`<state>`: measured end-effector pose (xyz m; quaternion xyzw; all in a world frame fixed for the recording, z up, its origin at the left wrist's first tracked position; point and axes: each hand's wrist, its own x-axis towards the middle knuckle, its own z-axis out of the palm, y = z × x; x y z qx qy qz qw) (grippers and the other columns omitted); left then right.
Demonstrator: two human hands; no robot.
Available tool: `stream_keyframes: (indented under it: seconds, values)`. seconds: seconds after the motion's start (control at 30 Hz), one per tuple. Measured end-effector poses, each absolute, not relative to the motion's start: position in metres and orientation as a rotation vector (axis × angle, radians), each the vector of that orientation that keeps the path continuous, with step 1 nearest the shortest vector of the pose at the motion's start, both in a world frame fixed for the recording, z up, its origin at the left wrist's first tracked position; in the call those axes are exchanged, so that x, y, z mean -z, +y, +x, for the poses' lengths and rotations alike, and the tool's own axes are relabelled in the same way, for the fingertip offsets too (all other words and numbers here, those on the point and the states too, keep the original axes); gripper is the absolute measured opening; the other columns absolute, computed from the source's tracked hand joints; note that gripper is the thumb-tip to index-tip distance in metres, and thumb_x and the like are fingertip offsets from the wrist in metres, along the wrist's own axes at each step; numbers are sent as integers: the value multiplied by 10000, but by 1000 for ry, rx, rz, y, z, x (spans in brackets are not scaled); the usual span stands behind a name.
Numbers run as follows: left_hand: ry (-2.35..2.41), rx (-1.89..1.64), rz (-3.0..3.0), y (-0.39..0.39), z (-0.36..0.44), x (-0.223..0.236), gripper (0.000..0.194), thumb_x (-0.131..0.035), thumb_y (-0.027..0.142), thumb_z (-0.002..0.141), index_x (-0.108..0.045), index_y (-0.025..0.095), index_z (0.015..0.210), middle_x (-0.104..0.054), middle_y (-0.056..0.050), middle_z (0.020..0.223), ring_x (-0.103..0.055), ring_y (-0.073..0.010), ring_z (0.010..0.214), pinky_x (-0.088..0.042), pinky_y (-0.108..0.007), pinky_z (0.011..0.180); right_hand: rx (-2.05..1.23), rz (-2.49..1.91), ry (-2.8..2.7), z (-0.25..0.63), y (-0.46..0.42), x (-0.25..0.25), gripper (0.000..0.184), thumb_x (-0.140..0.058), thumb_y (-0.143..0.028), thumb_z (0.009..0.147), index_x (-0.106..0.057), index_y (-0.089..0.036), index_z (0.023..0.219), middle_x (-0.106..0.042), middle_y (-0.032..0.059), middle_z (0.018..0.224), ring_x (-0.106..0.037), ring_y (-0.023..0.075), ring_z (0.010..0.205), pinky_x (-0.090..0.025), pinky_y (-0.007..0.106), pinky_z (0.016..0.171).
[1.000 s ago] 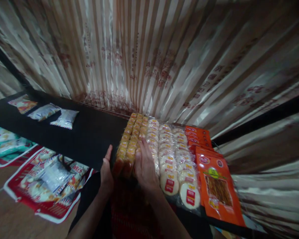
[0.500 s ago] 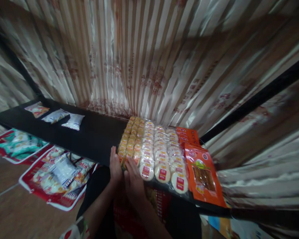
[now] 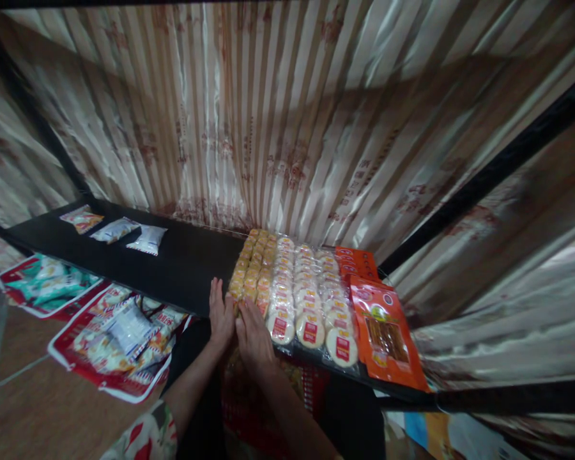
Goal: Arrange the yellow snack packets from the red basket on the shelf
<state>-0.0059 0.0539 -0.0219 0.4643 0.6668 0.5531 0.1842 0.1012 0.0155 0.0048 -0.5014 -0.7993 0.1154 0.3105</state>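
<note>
Yellow-wrapped snacks stand in rows at the centre of the frame, on the black shelf, beside round white crackers. Their rows' long axis runs from near our hands up towards the curtain, leaning slightly right. Our left hand and right hand meet their near end, fingers straight and together, gripping nothing visibly, probably bracing the rows to line up evenly.

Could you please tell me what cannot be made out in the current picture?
In the head view:
- Near ends of the yellow-brown snack packs: partly hidden by the left hand and right hand.
- Fine print on the front orange pouch: too small and blurred.
- Blue-and-orange packaging: cut off by the bottom edge.
</note>
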Motion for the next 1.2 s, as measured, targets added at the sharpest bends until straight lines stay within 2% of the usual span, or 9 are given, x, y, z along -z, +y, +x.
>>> stream_keyframes:
  seconds: [0.23, 0.33, 0.53, 0.73, 0.93, 1.07, 1.2]
  values:
    - [1938, -1498, 1422, 61, 0, 33, 519, -265, 311, 908, -370, 70, 1355, -344, -169, 1450, -260, -202, 1372, -193, -424, 1146, -207, -1368, -2121, 111, 19, 13, 473, -329, -135, 864, -470, -38, 1305, -452, 171, 1374, -381, 257, 1307, -386, 436, 1061]
    - [1941, -1464, 1452, 68, 3, 36, 529, -256, 325, 912, -359, 77, 1368, -359, -161, 1444, -276, -206, 1366, -212, -423, 1141, -187, -1388, -2143, 112, 20, 20, 482, -351, -99, 827, -503, -42, 1281, -479, 178, 1351, -403, 262, 1292, -396, 429, 1053]
    - [1987, -1404, 1507, 76, 7, 42, 528, -255, 337, 915, -361, 98, 1374, -406, -147, 1418, -334, -206, 1339, -271, -410, 1119, -157, -1348, -2131, 113, 23, 26, 482, -351, -87, 814, -517, -41, 1264, -512, 179, 1320, -429, 250, 1273, -399, 436, 1054]
    - [2033, -1422, 1624, 76, 8, 48, 503, -263, 326, 916, -407, 97, 1339, -470, -151, 1368, -400, -209, 1298, -320, -399, 1092, -178, -1292, -2111, 114, 23, 34, 471, -364, -91, 828, -504, -54, 1276, -491, 169, 1343, -385, 233, 1304, -367, 450, 1079]
    - [2080, -1490, 1591, 74, 13, 45, 467, -267, 312, 918, -445, 126, 1307, -475, -144, 1365, -421, -205, 1283, -322, -392, 1083, -127, -1232, -2041, 116, 23, 39, 450, -342, -109, 852, -530, -99, 1261, -534, 153, 1305, -433, 219, 1272, -425, 442, 1032]
    - [2077, -1471, 1507, 70, 15, 41, 502, -249, 333, 918, -408, 112, 1340, -448, -150, 1387, -396, -207, 1302, -300, -379, 1093, -102, -1271, -2028, 118, 24, 25, 432, -325, -133, 866, -564, -103, 1224, -551, 153, 1285, -448, 226, 1262, -437, 440, 1017]
    - [2043, -1453, 1444, 67, 13, 38, 524, -231, 350, 920, -365, 121, 1372, -428, -137, 1405, -369, -197, 1320, -293, -371, 1096, -44, -1278, -2024, 119, 39, 0, 407, -324, -161, 886, -574, -96, 1200, -518, 157, 1320, -397, 233, 1298, -418, 448, 1027]
